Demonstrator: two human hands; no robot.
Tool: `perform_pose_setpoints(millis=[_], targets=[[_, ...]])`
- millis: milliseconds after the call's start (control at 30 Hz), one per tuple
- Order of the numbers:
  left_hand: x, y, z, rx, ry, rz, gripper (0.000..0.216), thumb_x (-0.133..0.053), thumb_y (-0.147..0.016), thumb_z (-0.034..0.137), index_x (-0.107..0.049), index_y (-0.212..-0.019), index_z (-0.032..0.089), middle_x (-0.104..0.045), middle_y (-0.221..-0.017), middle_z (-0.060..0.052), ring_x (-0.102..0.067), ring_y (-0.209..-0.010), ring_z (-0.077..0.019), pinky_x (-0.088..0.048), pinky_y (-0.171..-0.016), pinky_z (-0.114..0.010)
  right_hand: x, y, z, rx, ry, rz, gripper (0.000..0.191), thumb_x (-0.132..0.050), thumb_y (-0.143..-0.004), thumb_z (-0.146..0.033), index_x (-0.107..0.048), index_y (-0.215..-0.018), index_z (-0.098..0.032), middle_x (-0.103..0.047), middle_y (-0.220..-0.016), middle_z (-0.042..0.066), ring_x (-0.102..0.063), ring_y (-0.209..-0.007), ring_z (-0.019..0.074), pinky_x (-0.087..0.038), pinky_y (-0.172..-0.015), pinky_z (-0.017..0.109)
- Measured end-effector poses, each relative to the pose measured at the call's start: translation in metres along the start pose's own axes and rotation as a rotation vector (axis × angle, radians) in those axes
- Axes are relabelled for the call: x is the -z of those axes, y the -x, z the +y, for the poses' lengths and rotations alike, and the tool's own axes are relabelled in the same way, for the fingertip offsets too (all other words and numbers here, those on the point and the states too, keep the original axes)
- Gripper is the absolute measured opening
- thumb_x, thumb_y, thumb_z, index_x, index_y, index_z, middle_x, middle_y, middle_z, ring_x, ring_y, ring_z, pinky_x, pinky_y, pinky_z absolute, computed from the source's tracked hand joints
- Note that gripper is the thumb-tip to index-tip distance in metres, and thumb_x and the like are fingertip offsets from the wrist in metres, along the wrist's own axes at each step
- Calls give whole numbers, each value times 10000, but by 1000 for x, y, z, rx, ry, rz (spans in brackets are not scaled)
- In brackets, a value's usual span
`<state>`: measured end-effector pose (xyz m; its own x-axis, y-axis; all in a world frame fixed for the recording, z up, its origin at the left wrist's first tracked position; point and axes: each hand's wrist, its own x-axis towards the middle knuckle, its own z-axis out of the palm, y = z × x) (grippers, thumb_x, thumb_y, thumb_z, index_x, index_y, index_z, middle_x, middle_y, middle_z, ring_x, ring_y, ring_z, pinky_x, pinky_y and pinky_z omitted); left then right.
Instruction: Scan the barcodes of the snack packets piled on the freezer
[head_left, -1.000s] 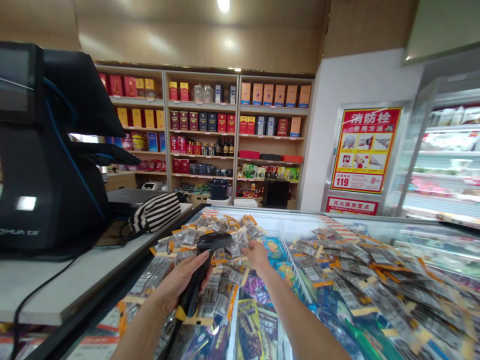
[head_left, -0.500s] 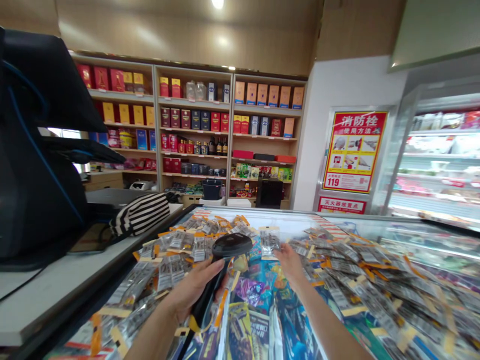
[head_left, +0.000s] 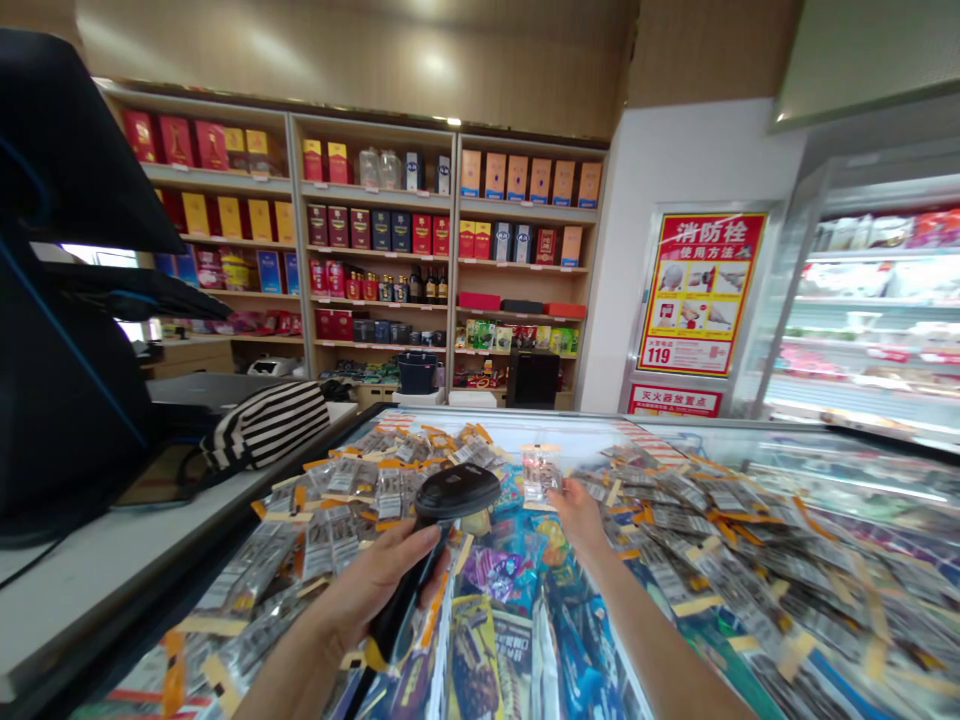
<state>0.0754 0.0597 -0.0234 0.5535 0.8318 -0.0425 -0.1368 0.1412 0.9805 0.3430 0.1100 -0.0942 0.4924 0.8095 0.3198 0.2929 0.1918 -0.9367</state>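
My left hand is wrapped round the handle of a black barcode scanner, whose head points toward the right hand. Between the fingertips of my right hand is a small clear packet with a barcode label and orange-tan edges; a reddish glow shows on its label. Similar packets lie heaped on the glass freezer lid, one pile on the left and another pile on the right. Through the glass between them show colourful ice-cream wrappers.
A white counter on the left bears a black register screen, a striped pouch and a dark phone-like slab. Shelves of boxes and bottles line the back wall. On the right are a red-and-yellow poster and a lit display fridge.
A reddish light now falls on the packet's label. The view has shifted slightly; both hands keep their hold on the scanner and the packet.
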Motion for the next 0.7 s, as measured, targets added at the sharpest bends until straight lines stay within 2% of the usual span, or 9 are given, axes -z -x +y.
perform_pose_setpoints(millis=[233,533,700], targets=[[-5,0,3,39,143,-7,309,-566,-650,421,-523,-781,144,-528,-546,17,-451,-401,-72,-323,-387,-195,-3,2,1,32,-50,-18,218,-509,-586,-279,-514,-769,-160,-639,-753,36,-580,-718,187,-417,-665,282],[-14,2,2,3,155,-3,264,-538,-685,394,-526,-735,136,-514,-549,13,-447,-402,-67,-328,-397,-193,-6,5,4,68,-3,-50,188,-492,-597,-268,-516,-751,-161,-631,-699,26,-581,-708,194,-417,-657,293],[-15,4,5,15,178,-6,275,-513,-701,408,-526,-708,134,-518,-556,9,-441,-401,-59,-325,-399,-186,-5,6,2,87,46,4,156,-502,-589,-264,-519,-715,-172,-637,-667,32,-590,-657,196,-430,-613,288]])
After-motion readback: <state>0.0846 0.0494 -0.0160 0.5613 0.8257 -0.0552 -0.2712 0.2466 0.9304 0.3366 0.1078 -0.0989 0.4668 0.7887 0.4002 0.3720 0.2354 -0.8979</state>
